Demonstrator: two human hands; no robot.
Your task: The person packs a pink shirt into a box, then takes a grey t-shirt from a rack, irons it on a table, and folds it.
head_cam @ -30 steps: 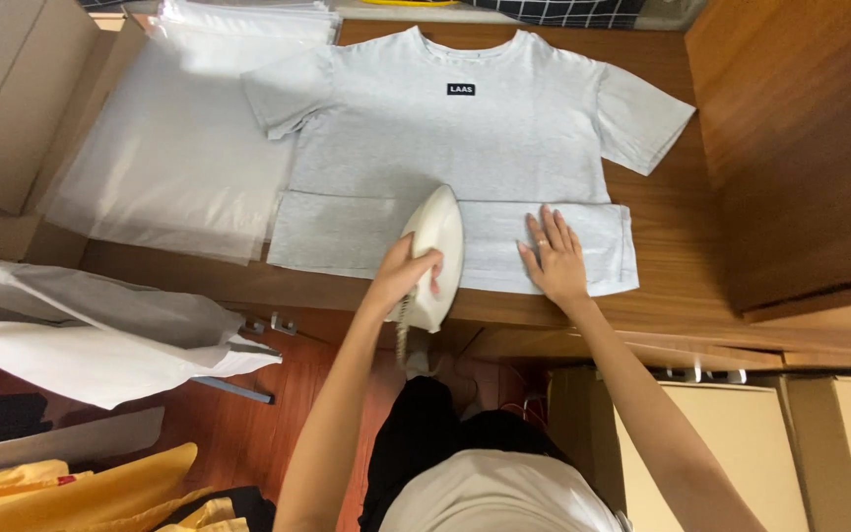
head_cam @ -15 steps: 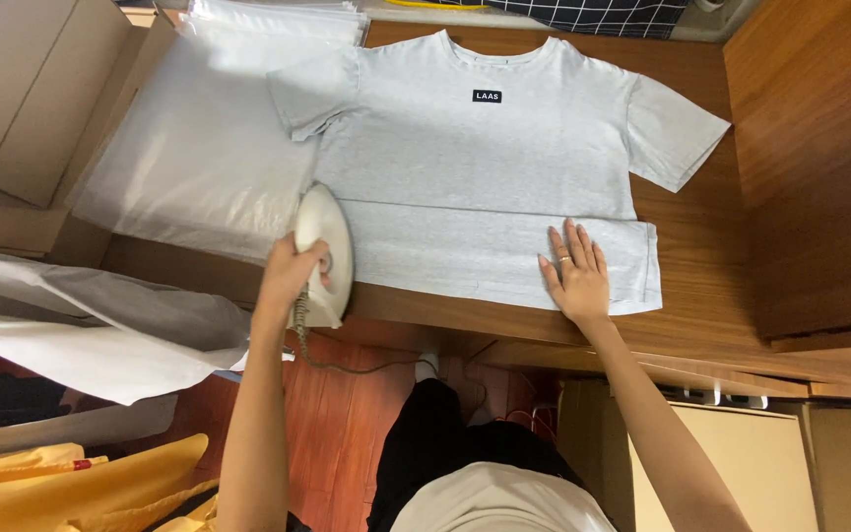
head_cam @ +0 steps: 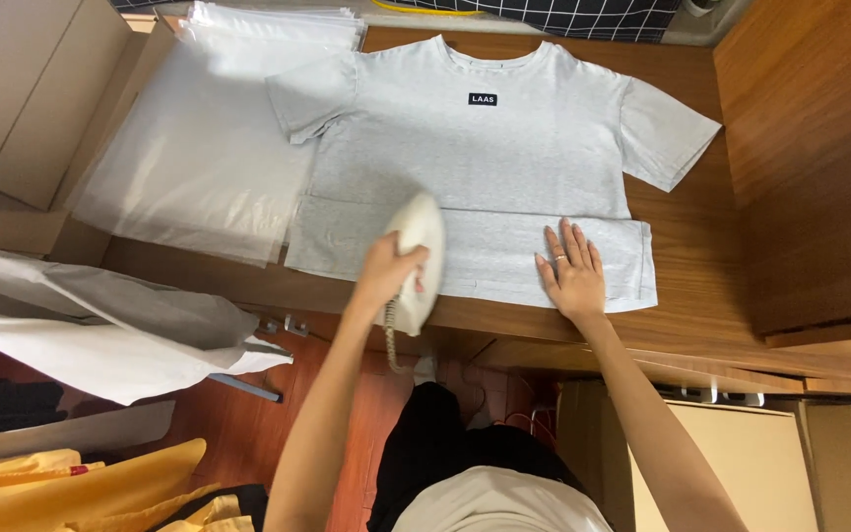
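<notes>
A light grey T-shirt (head_cam: 490,148) lies flat on a wooden table (head_cam: 687,236), its bottom part folded up into a band along the near edge. My left hand (head_cam: 386,268) grips the handle of a white iron (head_cam: 416,258), which rests on the middle-left of that folded band. A coiled cord hangs from the iron's rear. My right hand (head_cam: 571,271) lies flat with fingers spread on the right part of the band, holding the cloth down.
A stack of clear plastic bags (head_cam: 199,148) lies left of the shirt. Cardboard boxes (head_cam: 22,89) stand at far left, and pale fabric (head_cam: 100,320) drapes below them. A wooden panel (head_cam: 810,158) rises at right. Yellow cloth (head_cam: 91,483) lies at the bottom left.
The iron slid left to the band's left end, then came back right toward the middle. My right hand stayed pressed on the right part of the band.
</notes>
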